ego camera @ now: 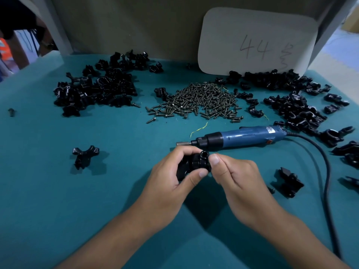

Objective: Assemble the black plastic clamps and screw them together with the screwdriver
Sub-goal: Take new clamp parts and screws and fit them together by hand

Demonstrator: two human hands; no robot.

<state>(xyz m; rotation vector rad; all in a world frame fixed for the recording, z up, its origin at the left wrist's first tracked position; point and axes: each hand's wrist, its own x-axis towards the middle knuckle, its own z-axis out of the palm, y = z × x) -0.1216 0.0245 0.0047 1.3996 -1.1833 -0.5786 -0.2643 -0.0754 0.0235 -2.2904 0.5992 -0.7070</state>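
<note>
**Both hands on a clamp at the near middle of the table**

The teal table [58, 191] shows its left edge running away at the far left, and a grey back wall closes the far side. The widest bare stretch lies at the near left, broken only by one Y-shaped part [85, 156]; a smaller bare strip sits between the hands and the screw pile [198, 101]. To the right the room is tighter: the power cord [326, 171] loops from the tool's tail toward the near right edge, and a loose clamp piece [289, 181] lies just inside that loop.

The left hand [171, 183] curls around the black clamp [194, 164], thumb pressed on its near side. The right hand [239, 177] has its fingers curled, its thumb tip against the clamp's right end; whether it pinches a screw there cannot be told. The clamp's round socket faces up and away.

The electric screwdriver [242, 135] lies flat just beyond the hands, long axis running left to right, bit pointing left, cord end right.

Heaps of black parts sit far left [97, 88] and far right [291, 101], flanking the screws. A white card [256, 39] marked "44" leans on the wall.
</note>
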